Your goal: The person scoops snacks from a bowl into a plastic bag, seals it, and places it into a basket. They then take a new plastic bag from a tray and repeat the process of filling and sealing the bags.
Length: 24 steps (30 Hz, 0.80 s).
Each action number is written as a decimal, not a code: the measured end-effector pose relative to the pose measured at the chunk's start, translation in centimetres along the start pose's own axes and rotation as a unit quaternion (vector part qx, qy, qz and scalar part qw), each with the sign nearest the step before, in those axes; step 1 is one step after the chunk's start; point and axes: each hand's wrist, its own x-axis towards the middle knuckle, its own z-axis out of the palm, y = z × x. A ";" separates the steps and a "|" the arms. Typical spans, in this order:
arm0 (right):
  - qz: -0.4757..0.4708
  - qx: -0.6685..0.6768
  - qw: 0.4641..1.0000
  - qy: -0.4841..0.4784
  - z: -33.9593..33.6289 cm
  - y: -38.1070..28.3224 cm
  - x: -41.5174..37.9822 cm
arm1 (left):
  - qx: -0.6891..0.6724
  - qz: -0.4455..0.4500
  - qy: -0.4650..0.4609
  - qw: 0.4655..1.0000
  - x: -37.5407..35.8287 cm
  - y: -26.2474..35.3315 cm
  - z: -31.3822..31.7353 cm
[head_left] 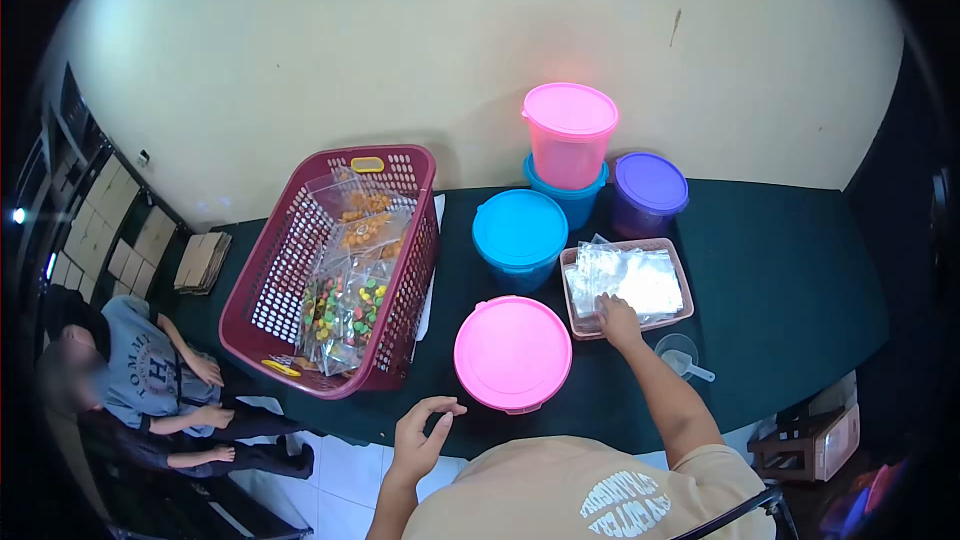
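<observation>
My right hand (619, 322) reaches into a shallow pink tray (684, 318) and has its bent fingers on the near left edge of a stack of clear plastic bags (635, 278). How many bags are between the fingers is hidden. My left hand (424, 435) is held empty at the table's front edge, fingers curved and thumb apart. Just beyond it stands a round tub with a pink lid (513, 353), closed. Right of the tray lies a clear scoop (686, 364) on a small round clear dish or lid (676, 347).
A maroon basket (268, 285) at left holds several filled snack bags (345, 315). Behind are lidded tubs: blue (520, 228), purple (650, 190), and pink (570, 135) stacked on another blue one. Flat cardboard (201, 262) lies at far left. Another person (150, 370) sits left of the table.
</observation>
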 end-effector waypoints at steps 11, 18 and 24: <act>-0.001 0.028 0.999 0.033 -0.4 -0.2 0.5 | 0.024 0.005 -0.060 0.998 2.1 0.1 2.4; -0.030 -0.001 0.997 -0.065 0.5 0.9 0.5 | 0.037 -0.005 -0.064 0.997 2.3 0.2 2.6; -0.020 0.034 0.984 -0.175 -0.9 2.8 2.7 | 0.033 -0.011 -0.076 0.996 2.4 0.3 2.8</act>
